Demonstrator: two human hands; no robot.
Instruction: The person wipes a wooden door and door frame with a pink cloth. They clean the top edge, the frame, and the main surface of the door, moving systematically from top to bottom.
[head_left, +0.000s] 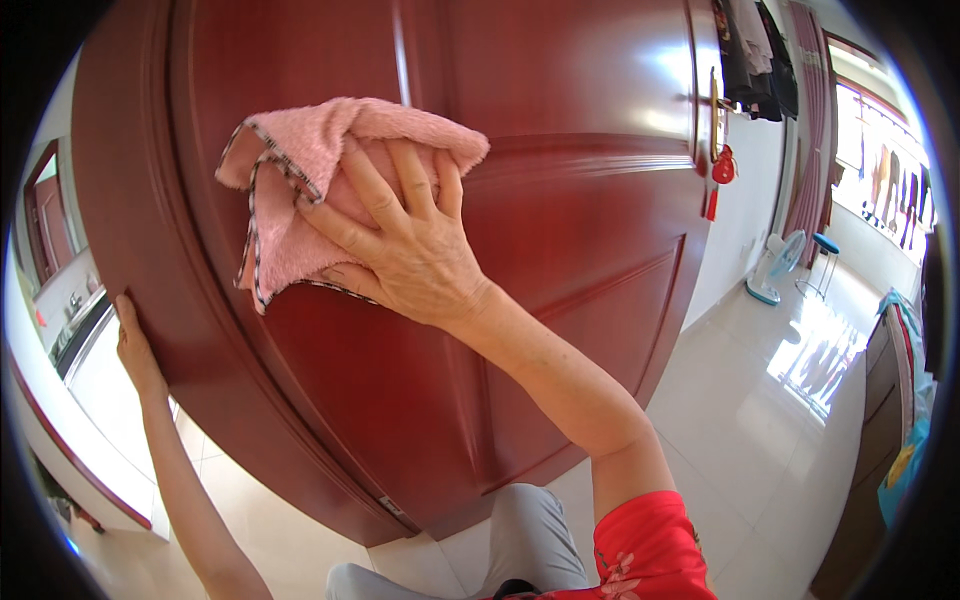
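Fingers spread, my right hand (420, 247) presses a pink plush cloth (300, 240) with a dark-and-white edging flat against a reddish-brown panelled door (585, 217). The cloth is crumpled and partly folded over at its top and left. My left hand (140, 352) rests on the outer edge of the door frame (131, 225) at the left; part of its fingers is hidden behind that edge. At the door's far right side is a gold-coloured handle (716, 112), with a red hanging ornament (723, 166) below it.
Clothes (757, 60) hang beyond the door. A fan (780, 262) and a blue-topped stool (826, 244) stand on the tiled floor (735, 450) near a curtain (810, 135). A bed or similar furniture with blue fabric (904, 465) is at the right. A sink counter (79, 330) shows at the left.
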